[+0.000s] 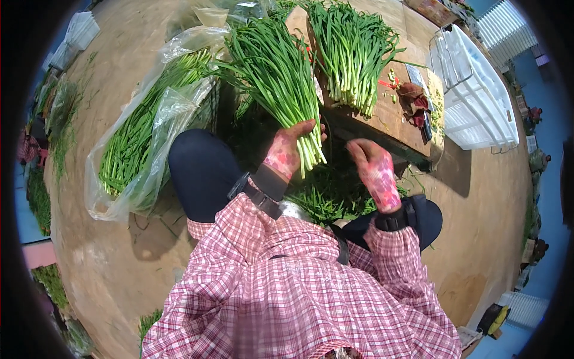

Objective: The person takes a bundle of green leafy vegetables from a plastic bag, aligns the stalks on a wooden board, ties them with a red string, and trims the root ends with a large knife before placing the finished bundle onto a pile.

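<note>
My left hand (286, 151) is wrapped round the pale stem ends of a bunch of garlic chives (272, 72), whose green leaves fan away to the upper left. Right of it, apart from the bunch, my right hand (373, 167) hangs with fingers bent together; anything between them is too small to make out. Both hands wear pink patterned fingerless gloves. A second pile of garlic chives (353, 57) lies on the low wooden table (388, 122), stems toward me. Below my hands, loose green leaves and trimmings (335, 194) lie between my knees.
At left on the floor lies a clear plastic bag (98, 200) full of chives. On the table's right side are a dark red cloth (412, 99) and a knife (427, 127). White plastic crates (478, 102) stand beyond it. My knees flank the leaf heap.
</note>
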`<state>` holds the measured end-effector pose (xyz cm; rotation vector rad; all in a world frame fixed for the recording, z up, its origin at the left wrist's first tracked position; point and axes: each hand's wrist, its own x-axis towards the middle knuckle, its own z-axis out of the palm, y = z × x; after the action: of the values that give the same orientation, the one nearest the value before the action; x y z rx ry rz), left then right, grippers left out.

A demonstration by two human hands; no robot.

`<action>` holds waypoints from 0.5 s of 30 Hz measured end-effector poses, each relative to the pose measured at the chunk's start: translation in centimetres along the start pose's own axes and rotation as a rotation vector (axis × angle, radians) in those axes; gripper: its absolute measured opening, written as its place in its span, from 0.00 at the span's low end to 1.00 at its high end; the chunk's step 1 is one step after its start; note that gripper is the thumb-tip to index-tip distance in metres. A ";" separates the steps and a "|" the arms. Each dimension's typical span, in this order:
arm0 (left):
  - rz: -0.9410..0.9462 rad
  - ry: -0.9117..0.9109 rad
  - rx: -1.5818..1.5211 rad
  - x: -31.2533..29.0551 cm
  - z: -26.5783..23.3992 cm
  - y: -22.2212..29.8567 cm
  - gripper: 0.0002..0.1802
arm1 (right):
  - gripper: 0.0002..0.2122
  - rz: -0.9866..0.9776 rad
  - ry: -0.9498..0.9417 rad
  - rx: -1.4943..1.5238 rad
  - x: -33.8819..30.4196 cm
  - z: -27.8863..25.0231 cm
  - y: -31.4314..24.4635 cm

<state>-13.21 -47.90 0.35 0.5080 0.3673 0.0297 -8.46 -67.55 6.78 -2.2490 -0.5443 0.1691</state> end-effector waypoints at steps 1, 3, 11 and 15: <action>0.026 -0.071 0.008 -0.1 -0.2 -0.2 0.17 | 0.12 0.074 -0.032 0.162 0.8 1.0 -0.7; 0.017 -0.017 0.201 -0.2 -1.1 -0.6 0.18 | 0.18 -0.039 0.014 0.295 2.2 2.8 -2.6; 0.246 -0.176 0.541 0.4 -3.7 -0.8 0.21 | 0.38 -0.004 -0.382 0.120 2.1 5.7 -3.9; 0.191 0.123 0.543 -0.8 -1.1 -0.3 0.14 | 0.29 0.094 -0.409 0.373 1.3 6.9 -3.7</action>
<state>-14.42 -47.74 -0.43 1.0812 0.4477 0.1487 -10.51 -60.17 4.95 -1.8786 -0.5654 0.7292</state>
